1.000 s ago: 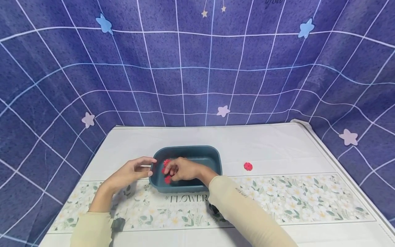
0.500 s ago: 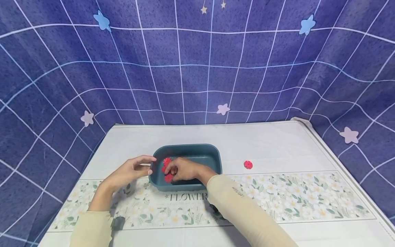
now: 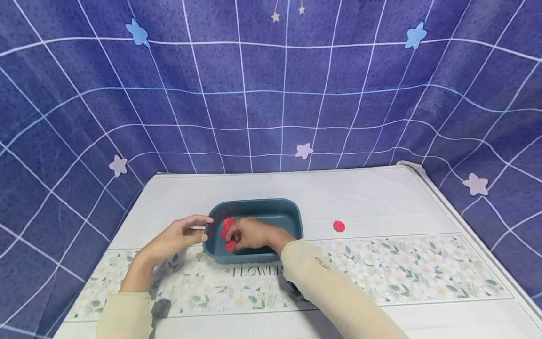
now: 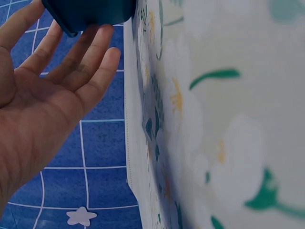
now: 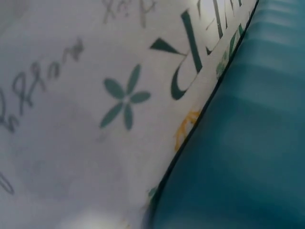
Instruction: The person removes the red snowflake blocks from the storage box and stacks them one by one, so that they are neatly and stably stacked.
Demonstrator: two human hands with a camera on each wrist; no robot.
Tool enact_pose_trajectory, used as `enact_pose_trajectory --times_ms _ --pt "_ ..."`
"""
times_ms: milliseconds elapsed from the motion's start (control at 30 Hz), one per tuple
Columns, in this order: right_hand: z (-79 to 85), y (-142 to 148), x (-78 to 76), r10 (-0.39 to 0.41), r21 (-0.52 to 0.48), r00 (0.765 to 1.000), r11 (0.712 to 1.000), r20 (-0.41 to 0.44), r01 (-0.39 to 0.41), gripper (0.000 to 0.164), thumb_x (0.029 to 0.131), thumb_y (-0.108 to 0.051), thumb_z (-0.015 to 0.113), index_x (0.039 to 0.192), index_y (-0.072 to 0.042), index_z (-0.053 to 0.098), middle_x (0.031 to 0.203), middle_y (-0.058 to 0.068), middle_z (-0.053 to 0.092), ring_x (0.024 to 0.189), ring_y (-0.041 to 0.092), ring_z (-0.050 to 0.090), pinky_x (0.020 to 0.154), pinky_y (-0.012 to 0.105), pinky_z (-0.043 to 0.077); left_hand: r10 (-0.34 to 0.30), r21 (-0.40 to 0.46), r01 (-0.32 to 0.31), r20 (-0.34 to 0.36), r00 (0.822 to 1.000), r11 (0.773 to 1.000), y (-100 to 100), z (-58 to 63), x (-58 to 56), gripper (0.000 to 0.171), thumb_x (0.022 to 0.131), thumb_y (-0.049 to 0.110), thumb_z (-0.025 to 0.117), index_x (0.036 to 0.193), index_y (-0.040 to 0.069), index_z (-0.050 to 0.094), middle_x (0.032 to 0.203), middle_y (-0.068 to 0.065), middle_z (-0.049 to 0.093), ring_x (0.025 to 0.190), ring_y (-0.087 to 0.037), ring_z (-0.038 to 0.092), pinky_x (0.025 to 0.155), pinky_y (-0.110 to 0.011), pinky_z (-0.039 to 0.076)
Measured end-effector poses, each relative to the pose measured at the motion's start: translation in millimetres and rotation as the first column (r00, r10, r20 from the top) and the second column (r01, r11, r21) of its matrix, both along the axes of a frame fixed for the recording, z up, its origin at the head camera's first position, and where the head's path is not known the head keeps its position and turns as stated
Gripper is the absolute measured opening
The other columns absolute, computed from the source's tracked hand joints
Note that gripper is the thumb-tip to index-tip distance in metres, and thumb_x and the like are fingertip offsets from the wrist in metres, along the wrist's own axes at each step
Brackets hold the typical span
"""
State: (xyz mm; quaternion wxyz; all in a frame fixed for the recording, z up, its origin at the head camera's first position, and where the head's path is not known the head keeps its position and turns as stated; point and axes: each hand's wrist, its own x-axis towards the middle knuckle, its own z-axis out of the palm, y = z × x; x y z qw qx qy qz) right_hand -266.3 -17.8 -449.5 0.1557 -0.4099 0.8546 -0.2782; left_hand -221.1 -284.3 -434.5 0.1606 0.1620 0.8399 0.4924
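A dark teal rectangular bin (image 3: pixel 288 238) with rounded corners stands on the table. My left hand (image 3: pixel 173 240) is at its left end, thumb and fingers spread loosely and the fingertips against the rim. In the left wrist view the fingers of the left hand (image 4: pixel 62 86) reach up to the bin's wall (image 4: pixel 95 12). Inside the bin, my right hand (image 3: pixel 254 234) has curled fingers and pinches a red flower-shaped piece (image 3: pixel 230 246), partly hidden by the fingers. Just behind it lie other red flower-shaped pieces (image 3: pixel 228 222). The right wrist view shows only bin wall and cloth.
One more red flower-shaped piece (image 3: pixel 338 226) lies on the table to the right of the bin. White cloth (image 3: pixel 360 193) with a floral band (image 3: pixel 402 268) covers the table. A blue gridded curtain with stars (image 3: pixel 262 108) hangs behind and at both sides.
Both hands and the bin stay almost where they were. The head view shifts slightly; the right hand's fingers barely move among the red pieces.
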Motion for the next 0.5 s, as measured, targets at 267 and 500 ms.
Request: enact_pose_trajectory --times_ms 267,500 --pt "-2.7 -1.5 -0.2 0.010 0.010 0.999 1.000 -0.033 -0.009 0.024 0.084 -0.019 0.087 0.105 -0.015 0.078 0.077 -0.010 0.065 0.069 -0.001 0.055 0.065 0.011 0.047 0.002 0.006 -0.002 0.005 1.000 1.000 0.1 -0.5 1.5 0.055 0.100 0.028 0.069 0.148 0.008 0.051 0.156 -0.022 0.048 0.140 -0.045 0.053 0.106 -0.040 0.058" --pt "-1.8 0.1 1.3 -0.007 -0.003 0.999 1.000 -0.035 0.007 0.025 0.083 -0.021 0.087 0.105 -0.014 0.077 0.080 -0.009 0.066 0.071 0.001 0.055 0.065 0.012 0.047 -0.003 0.012 0.003 0.010 1.000 1.000 0.5 0.7 1.1 0.053 0.102 0.024 0.068 0.149 0.007 0.050 0.156 -0.022 0.047 0.140 -0.045 0.052 0.106 -0.040 0.057"
